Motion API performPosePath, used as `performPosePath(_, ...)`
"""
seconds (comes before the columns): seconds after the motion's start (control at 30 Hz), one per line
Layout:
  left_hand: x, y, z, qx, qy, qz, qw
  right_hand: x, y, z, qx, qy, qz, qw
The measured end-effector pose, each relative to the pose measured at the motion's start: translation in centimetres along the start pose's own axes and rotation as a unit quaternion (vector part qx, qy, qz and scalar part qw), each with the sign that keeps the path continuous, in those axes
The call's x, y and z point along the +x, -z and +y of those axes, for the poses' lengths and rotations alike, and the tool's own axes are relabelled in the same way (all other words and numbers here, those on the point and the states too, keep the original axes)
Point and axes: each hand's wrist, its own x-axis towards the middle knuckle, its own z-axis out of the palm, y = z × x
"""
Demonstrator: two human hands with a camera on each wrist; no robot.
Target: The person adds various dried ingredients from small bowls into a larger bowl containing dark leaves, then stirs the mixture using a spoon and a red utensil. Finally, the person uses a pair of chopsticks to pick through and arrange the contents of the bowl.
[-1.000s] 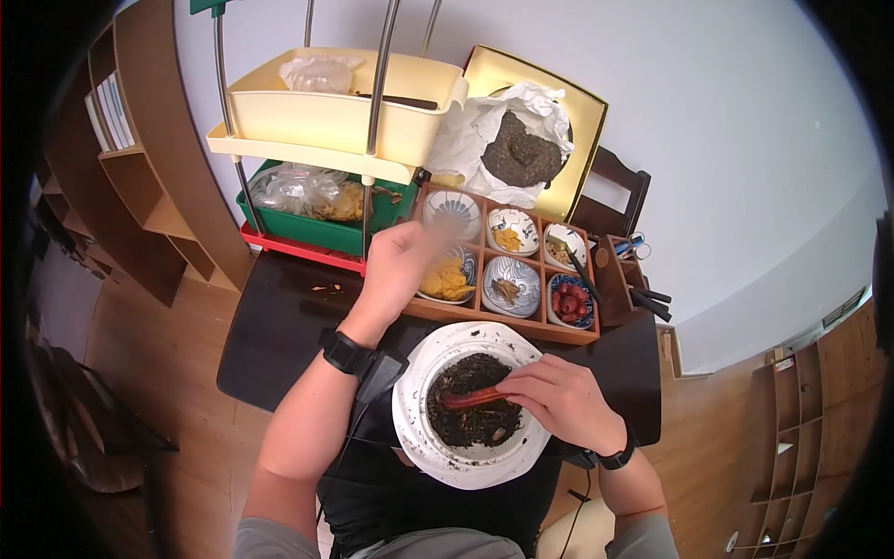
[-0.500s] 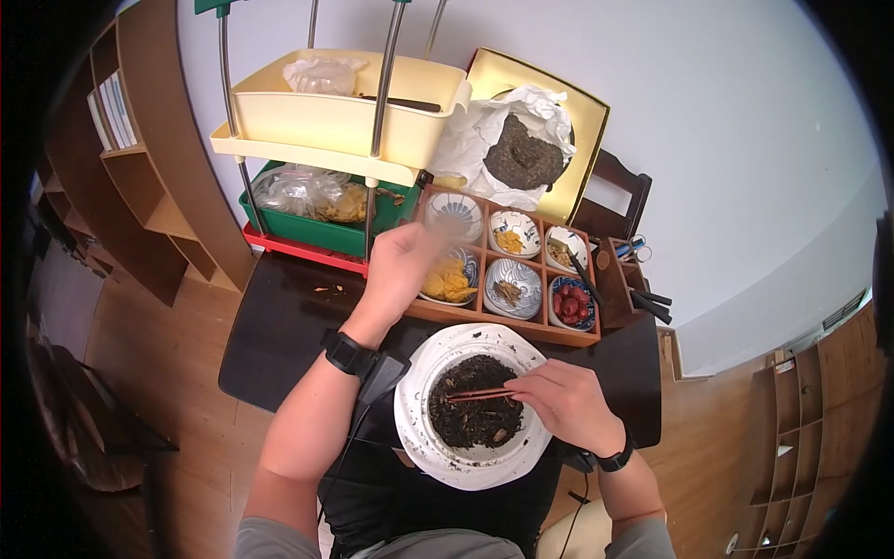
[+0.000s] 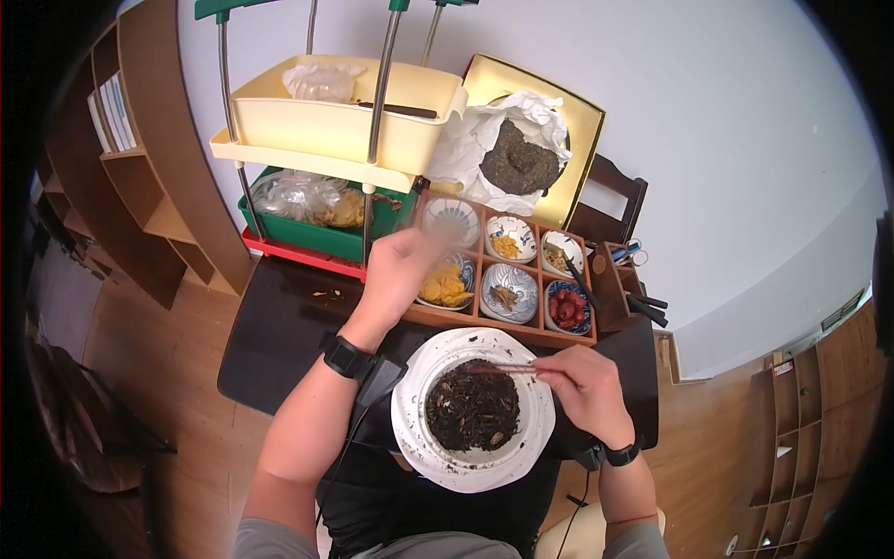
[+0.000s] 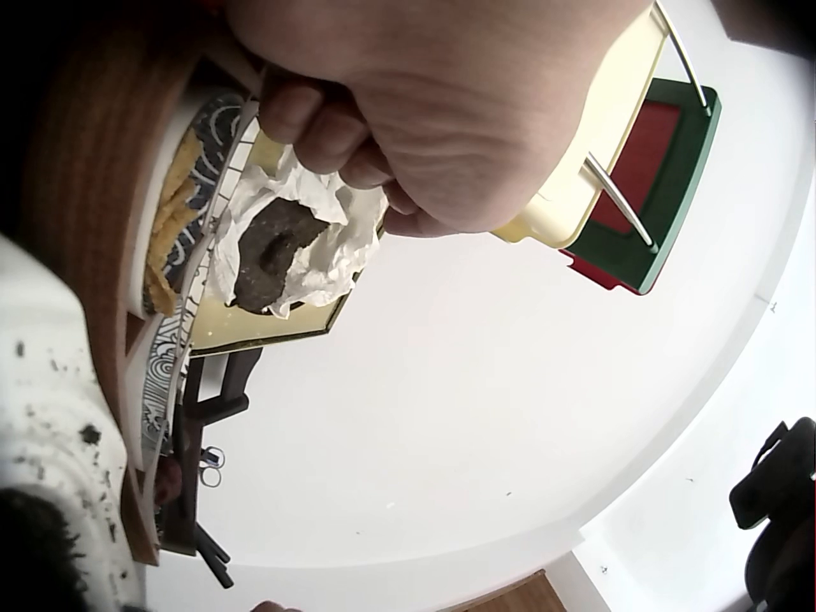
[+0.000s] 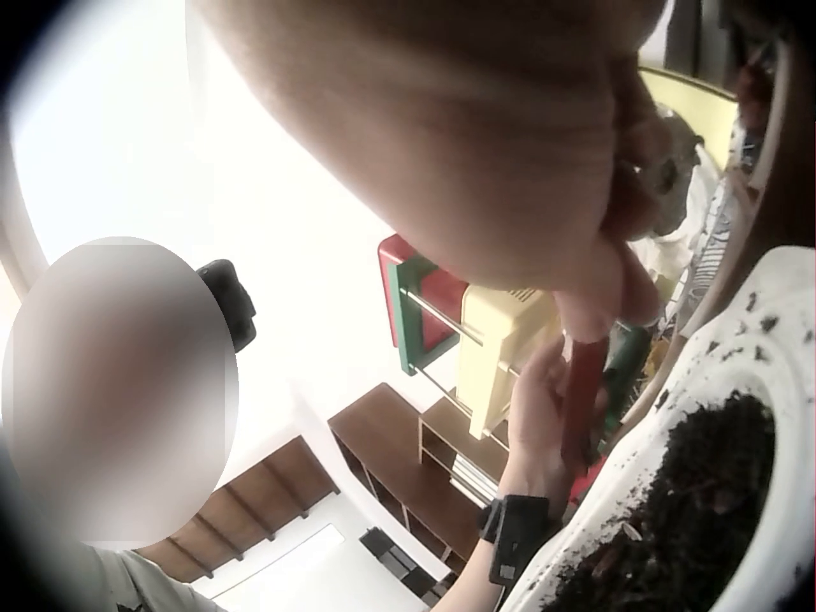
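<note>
In the head view my right hand [image 3: 587, 387] pinches thin reddish-brown wooden tongs [image 3: 512, 368]. Their tips reach over dark loose leaves [image 3: 470, 410] in a white wide-rimmed bowl [image 3: 410, 419]. The tongs [image 5: 584, 395] also show below my fingers in the right wrist view. My left hand [image 3: 396, 270] hovers at the left side of a divided wooden box [image 3: 447, 317], next to a bowl of yellow dried pieces [image 3: 444, 284]. Its fingers [image 4: 338, 134] are curled in the left wrist view; a blurred patch hides the fingertips, so I cannot tell whether they hold anything.
More small bowls in the box hold yellow bits, brown pieces and red dried fruit [image 3: 568, 307]. Behind stands a gold box [image 3: 582, 121] with a dark pressed cake [image 3: 517, 158] in white paper. A tiered rack [image 3: 317, 172] with trays rises at left. A dark table [image 3: 279, 345] lies below.
My right hand has moved a little right and towards the bowl's far rim with the tongs, which have turned from broad side to edge. My left hand stays in place.
</note>
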Motion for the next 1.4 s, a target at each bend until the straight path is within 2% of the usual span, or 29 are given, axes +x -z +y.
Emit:
performPosePath(0.07,0.0,-0.1,0.1,0.004,-0.002,-0.001,1.0,0.4,0.2,0.7,-0.001,-0.011,0.054,0.998)
performPosePath(0.2,0.0,0.0,0.1,0.006,0.001,-0.002,1.0,1.1,0.0,2.7,-0.043,-0.092,0.144,0.984)
performPosePath(0.3,0.1,0.2,-0.3,0.002,0.002,-0.005,1.0,1.4,-0.9,4.1,-0.058,-0.099,0.161,0.98)
performPosePath(0.43,0.4,0.5,-1.3,-0.002,-0.015,-0.004,1.0,1.3,-0.7,3.2,-0.054,-0.108,0.181,0.976)
performPosePath(0.53,0.5,0.5,-1.7,0.002,-0.019,-0.002,1.0,0.5,-0.2,1.4,-0.024,-0.121,0.148,0.981)
performPosePath(0.63,0.4,0.4,-1.4,0.01,-0.026,-0.003,1.0,-0.5,-0.5,-1.5,0.0,-0.063,0.029,0.998)
performPosePath(0.7,0.2,0.1,-0.5,-0.001,-0.005,0.0,1.0,-1.3,-1.2,-3.0,0.014,-0.055,-0.039,0.998)
performPosePath(0.87,0.0,0.0,-0.2,-0.006,0.001,0.002,1.0,-2.3,-2.7,-3.5,-0.007,-0.019,-0.026,0.999)
performPosePath(1.17,0.1,0.1,-0.2,0.0,0.0,-0.002,1.0,-3.0,-3.1,-2.9,0.0,-0.032,-0.044,0.999)
performPosePath(1.4,0.1,0.1,-0.5,-0.002,-0.001,-0.003,1.0,-3.3,-3.2,-2.9,-0.01,-0.022,-0.021,0.999)
